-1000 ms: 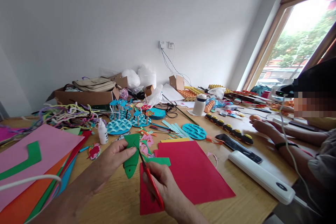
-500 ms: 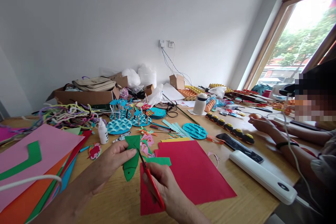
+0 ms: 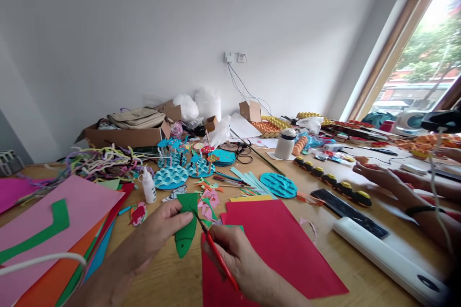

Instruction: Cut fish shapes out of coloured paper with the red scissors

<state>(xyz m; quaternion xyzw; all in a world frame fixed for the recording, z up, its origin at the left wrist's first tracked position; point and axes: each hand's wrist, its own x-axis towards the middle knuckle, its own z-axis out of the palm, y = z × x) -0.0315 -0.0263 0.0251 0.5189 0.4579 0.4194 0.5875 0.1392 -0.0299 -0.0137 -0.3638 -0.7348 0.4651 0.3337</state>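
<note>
My left hand pinches a green paper fish between thumb and fingers, its head with a drawn eye pointing down toward me. My right hand is closed round the handles of red-handled scissors. The dark blades reach the right edge of the green fish near its tail. A large red paper sheet lies under my right hand, with a strip of green paper partly hidden behind that hand. Pink and orange paper scraps lie just beyond the fish.
Left are stacked coloured sheets and a white glue bottle. Behind stand blue wavy discs with fish figures. On the right are a phone, a white power strip, a painted egg-carton strip and another person's hands.
The whole view has shifted slightly, so things on the table appear farther right. Both hands keep hold of the fish and scissors, with the blades still at its tail end.
</note>
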